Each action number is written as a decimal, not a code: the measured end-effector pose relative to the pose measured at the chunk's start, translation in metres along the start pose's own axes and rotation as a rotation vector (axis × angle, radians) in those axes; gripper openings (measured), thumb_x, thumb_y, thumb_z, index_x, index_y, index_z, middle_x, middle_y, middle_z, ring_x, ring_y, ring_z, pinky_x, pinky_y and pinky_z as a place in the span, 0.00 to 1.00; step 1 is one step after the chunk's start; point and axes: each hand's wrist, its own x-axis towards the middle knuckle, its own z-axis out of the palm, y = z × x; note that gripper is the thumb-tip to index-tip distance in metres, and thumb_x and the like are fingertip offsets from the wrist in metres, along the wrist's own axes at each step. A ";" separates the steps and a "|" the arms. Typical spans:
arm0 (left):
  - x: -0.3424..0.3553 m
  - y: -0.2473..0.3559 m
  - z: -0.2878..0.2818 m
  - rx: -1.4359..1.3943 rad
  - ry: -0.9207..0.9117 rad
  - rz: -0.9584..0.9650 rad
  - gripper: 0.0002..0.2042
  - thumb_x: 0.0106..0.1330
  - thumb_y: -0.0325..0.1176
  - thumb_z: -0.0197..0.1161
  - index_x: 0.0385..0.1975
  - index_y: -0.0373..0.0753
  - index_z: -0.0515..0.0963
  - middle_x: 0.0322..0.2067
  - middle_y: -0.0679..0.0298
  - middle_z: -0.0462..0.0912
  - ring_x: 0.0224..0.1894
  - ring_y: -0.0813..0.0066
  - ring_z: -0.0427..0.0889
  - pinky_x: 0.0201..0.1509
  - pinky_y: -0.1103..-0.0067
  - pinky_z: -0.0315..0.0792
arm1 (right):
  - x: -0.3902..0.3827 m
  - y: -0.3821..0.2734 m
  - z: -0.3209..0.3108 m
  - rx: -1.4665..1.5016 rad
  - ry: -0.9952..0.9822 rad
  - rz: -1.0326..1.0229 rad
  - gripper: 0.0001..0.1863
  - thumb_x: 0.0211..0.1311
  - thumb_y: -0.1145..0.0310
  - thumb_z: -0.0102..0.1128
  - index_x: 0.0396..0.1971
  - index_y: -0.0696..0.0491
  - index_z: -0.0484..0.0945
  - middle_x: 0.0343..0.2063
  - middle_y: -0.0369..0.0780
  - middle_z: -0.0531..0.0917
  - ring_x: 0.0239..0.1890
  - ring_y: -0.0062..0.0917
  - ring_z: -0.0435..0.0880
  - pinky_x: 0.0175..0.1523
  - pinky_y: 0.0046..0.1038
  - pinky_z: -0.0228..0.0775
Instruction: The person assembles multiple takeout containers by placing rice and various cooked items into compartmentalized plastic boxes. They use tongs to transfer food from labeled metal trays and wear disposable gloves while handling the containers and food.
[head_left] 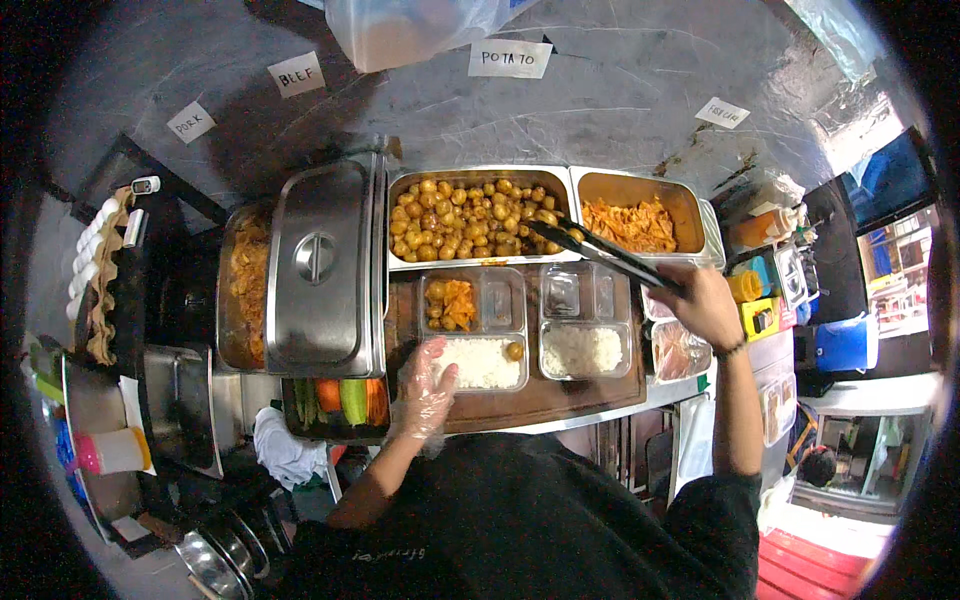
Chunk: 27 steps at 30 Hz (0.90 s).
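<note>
**One Tray Well Filled, Its Neighbour Showing Only Rice**

The brown board (500,410) is taking centre stage, and just behind it the big steel pan (478,263) is holding plenty of small potatoes (465,220). To its right, a smaller pan (625,190) is holding orange food (630,228). On the board, two clear trays are sitting side by side, and I'm judging this portioning about halfway. Left tray (502,300): rice (480,365) is filling the near compartment, potatoes and orange food are sharing the far-left one, and far right is lying bare. Right tray (562,295): only rice is showing; its far compartments are looking unfilled. Black tongs (640,268) are slanting over the potatoes, but I'm not managing to tell whether their tips are pinching any. The right hand (703,303) is wrapping round their handle end! The gloved left hand (425,385) is resting half-curled at the left tray's left edge; whether it's gripping the rim, I can't tell. And one lone potato (515,351) is sitting at that rice's right end.
</note>
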 end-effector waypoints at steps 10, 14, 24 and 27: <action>0.004 0.015 -0.023 0.282 -0.086 0.061 0.24 0.58 0.28 0.65 0.55 0.37 0.67 0.54 0.48 0.72 0.56 0.47 0.73 0.61 0.61 0.68 | -0.095 -0.007 0.123 0.020 -0.020 0.451 0.23 0.56 0.50 0.65 0.45 0.52 0.83 0.27 0.52 0.84 0.32 0.47 0.84 0.39 0.44 0.76; 0.005 0.018 -0.021 0.278 -0.109 0.102 0.23 0.58 0.28 0.65 0.54 0.37 0.68 0.53 0.49 0.73 0.57 0.46 0.73 0.62 0.61 0.67 | -0.094 -0.027 0.137 0.189 0.021 0.572 0.26 0.56 0.50 0.66 0.46 0.56 0.82 0.35 0.55 0.84 0.40 0.48 0.84 0.46 0.43 0.76; 0.010 0.012 -0.025 0.211 -0.020 0.132 0.22 0.59 0.26 0.64 0.54 0.36 0.69 0.53 0.50 0.72 0.57 0.49 0.72 0.62 0.63 0.67 | -0.102 -0.024 0.114 0.095 -0.005 0.473 0.22 0.55 0.54 0.67 0.45 0.54 0.83 0.31 0.53 0.84 0.35 0.48 0.84 0.41 0.42 0.77; 0.008 0.012 -0.028 0.193 0.031 0.095 0.22 0.58 0.25 0.64 0.53 0.36 0.69 0.53 0.50 0.72 0.57 0.49 0.72 0.62 0.63 0.67 | -0.108 -0.031 0.071 -0.015 -0.034 0.375 0.23 0.54 0.54 0.68 0.48 0.50 0.82 0.29 0.51 0.84 0.31 0.44 0.85 0.36 0.42 0.76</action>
